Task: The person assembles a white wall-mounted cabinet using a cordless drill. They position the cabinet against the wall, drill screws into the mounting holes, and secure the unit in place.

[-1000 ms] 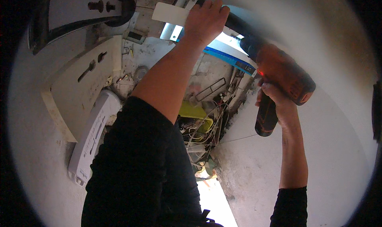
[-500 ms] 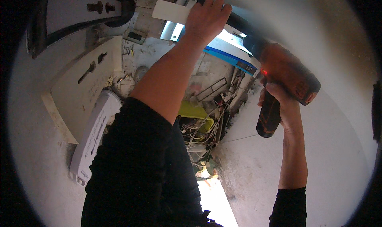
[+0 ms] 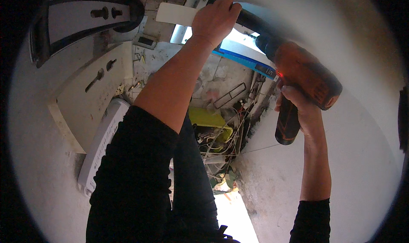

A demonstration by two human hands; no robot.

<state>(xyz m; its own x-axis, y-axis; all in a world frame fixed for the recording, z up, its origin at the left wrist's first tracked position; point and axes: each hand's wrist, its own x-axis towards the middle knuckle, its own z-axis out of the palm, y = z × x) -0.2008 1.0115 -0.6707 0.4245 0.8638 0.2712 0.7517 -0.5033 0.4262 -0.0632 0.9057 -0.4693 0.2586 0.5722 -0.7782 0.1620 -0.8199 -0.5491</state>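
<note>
My right hand (image 3: 298,100) is wrapped around the black handle of an orange-and-black cordless drill (image 3: 304,75). Its chuck and thin bit point up and left, and a small red light glows on its side. My left hand (image 3: 215,21) is closed over a long metal piece beside the wall; a white flat plate (image 3: 175,15) sticks out to its left and a dark bar (image 3: 255,22) runs to its right. Bright light falls on the metal strip behind the bit. What the bit's tip touches, if anything, I cannot make out.
Below lie a blue-edged box (image 3: 245,63), a yellow-green container (image 3: 206,117), tangled cables (image 3: 230,143) and a small device with a dark screen (image 3: 145,41). At left stand a black-rimmed panel (image 3: 87,15), a slotted cream panel (image 3: 91,90) and a white case (image 3: 102,143).
My left hand has shifted slightly left, along with the white plate. The drill has moved a little up and left, and its bit now shows. My right hand keeps its grip.
</note>
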